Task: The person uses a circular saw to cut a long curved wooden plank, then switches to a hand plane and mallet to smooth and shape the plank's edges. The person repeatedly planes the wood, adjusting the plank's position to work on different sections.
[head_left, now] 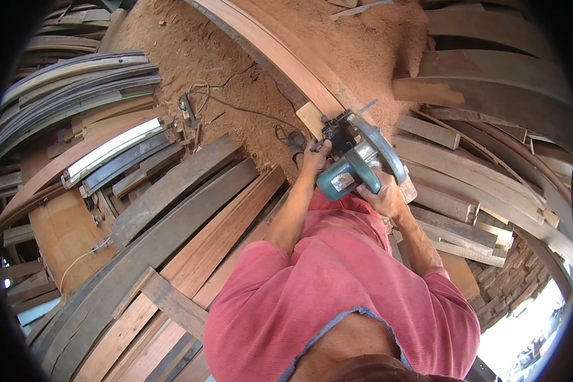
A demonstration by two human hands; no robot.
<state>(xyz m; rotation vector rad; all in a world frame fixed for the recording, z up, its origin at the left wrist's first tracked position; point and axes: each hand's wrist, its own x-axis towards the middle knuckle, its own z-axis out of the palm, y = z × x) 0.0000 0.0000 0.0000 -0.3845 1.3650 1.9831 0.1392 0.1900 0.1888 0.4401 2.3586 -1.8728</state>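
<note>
Teal handheld circular saw with grey blade guard (356,162) sits on long reddish-brown wooden plank (280,51). Left hand (316,156) grips front handle, right hand (383,197) wraps motor body. Cutting step likely; next push calls for steady line.

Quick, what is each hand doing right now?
Left hand: closed on the front of the circular saw.
Right hand: closed on the saw's rear.
</note>
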